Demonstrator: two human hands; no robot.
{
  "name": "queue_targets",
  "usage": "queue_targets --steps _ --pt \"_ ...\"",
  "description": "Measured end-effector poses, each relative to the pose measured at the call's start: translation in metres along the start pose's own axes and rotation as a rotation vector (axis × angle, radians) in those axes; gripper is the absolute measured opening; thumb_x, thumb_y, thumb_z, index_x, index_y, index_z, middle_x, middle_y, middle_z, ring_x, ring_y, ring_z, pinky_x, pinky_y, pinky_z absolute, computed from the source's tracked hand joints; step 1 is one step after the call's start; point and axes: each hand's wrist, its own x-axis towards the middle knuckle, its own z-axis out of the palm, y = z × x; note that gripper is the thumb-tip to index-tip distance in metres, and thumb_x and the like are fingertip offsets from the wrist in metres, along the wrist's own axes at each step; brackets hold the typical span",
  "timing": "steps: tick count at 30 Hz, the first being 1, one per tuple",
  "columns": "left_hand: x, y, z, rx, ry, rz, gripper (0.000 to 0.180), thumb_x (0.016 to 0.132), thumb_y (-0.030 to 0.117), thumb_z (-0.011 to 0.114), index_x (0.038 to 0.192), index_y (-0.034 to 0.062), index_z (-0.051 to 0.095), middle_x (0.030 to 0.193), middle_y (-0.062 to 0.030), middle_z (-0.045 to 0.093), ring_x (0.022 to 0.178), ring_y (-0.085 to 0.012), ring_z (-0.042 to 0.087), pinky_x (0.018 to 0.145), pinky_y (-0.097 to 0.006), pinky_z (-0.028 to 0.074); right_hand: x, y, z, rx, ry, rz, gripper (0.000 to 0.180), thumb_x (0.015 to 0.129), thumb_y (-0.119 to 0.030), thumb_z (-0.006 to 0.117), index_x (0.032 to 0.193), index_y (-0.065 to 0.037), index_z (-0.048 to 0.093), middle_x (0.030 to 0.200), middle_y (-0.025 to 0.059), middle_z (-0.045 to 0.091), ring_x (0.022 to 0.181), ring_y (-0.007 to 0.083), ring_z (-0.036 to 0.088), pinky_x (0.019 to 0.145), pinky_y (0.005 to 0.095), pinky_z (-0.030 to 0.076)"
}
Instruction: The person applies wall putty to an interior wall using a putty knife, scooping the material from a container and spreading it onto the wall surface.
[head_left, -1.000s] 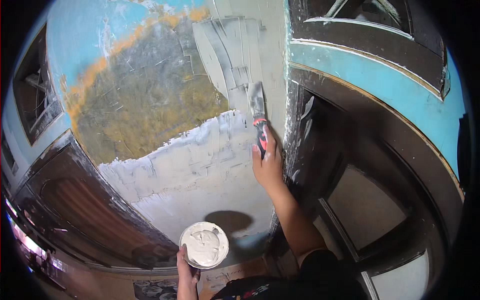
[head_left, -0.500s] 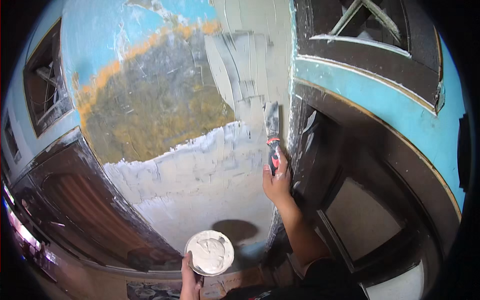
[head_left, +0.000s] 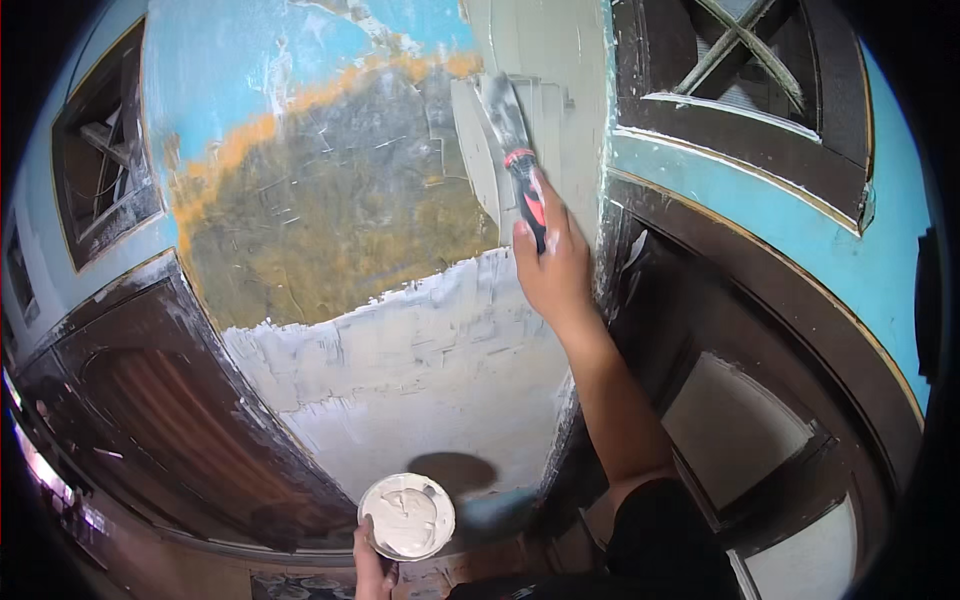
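My right hand (head_left: pixel 556 250) is wrapped round the black and red handle of a putty knife (head_left: pixel 507 115). Its smeared metal blade lies against the wall, on the right edge of a bare grey-brown patch (head_left: pixel 350 200). Pale filler (head_left: pixel 400 350) coats the wall below that patch and up its right side. Low in the view, my left hand (head_left: pixel 372 562) grips a round tub (head_left: pixel 447 535) by its left rim. Creamy white putty (head_left: pixel 404 520) fills the tub, its surface swirled.
To the right stands a dark panelled door (head_left: pixel 740 420) under a dark vent frame (head_left: pixel 740 60) with crossed slats. Another dark door (head_left: pixel 170 400) is on the left. Turquoise paint (head_left: pixel 215 70) covers the upper wall, with an orange band (head_left: pixel 300 97) bordering the patch.
My right hand has moved the putty knife up the wall and slightly left, to the top of the patch's right edge. The tub has shifted slightly left and down in the view.
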Motion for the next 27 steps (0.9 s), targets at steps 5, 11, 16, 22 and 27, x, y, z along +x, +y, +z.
queue_targets --steps 5,11,16,22,27 --pt "0.002 0.012 -0.011 -0.041 0.049 0.042 0.068 0.092 0.053 0.053 0.139 0.0041 0.046 0.131 -0.0117 0.059 0.116 -0.0252 0.06 0.092 -0.04 0.052 -0.033 0.0 0.021 0.033 -0.012 0.035 0.054 0.085 -0.005 0.064 0.137 -0.004 0.051 0.123 0.0239 0.061 0.11 0.0411 0.061 0.092 0.042 0.05" --pt "0.024 0.003 -0.051 -0.079 -0.01 -0.006 0.062 0.094 0.051 0.051 0.137 0.0066 0.049 0.13 -0.0093 0.06 0.113 -0.0251 0.062 0.09 -0.04 0.055 -0.185 0.015 0.01 -0.072 -0.07 0.113 0.053 0.083 -0.003 0.061 0.135 0.001 0.052 0.125 0.027 0.059 0.114 0.0395 0.061 0.095 0.0429 0.049" --pt "0.025 0.019 -0.036 -0.084 0.003 0.038 0.061 0.095 0.048 0.05 0.135 0.0022 0.049 0.131 -0.0123 0.059 0.116 -0.0268 0.061 0.094 -0.042 0.054 -0.123 0.011 0.015 -0.116 0.01 -0.022 0.05 0.087 -0.008 0.06 0.135 0.002 0.051 0.121 0.0277 0.06 0.105 0.0421 0.062 0.09 0.0431 0.049" --pt "0.022 0.021 -0.028 -0.031 -0.024 -0.003 0.064 0.095 0.049 0.049 0.138 0.0018 0.048 0.134 -0.0131 0.058 0.12 -0.0283 0.058 0.099 -0.042 0.05 -0.085 -0.01 0.015 -0.174 0.053 0.036 0.053 0.086 -0.006 0.062 0.138 -0.002 0.049 0.117 0.0239 0.064 0.101 0.0401 0.064 0.089 0.0415 0.05" --pt "0.015 0.024 -0.039 -0.038 0.024 0.061 0.06 0.096 0.047 0.047 0.137 0.0035 0.048 0.132 -0.0128 0.059 0.114 -0.0254 0.062 0.093 -0.038 0.055 -0.197 0.002 0.021 -0.153 0.021 0.111 0.055 0.084 -0.002 0.059 0.138 -0.001 0.048 0.123 0.0244 0.061 0.104 0.0418 0.063 0.092 0.042 0.05"
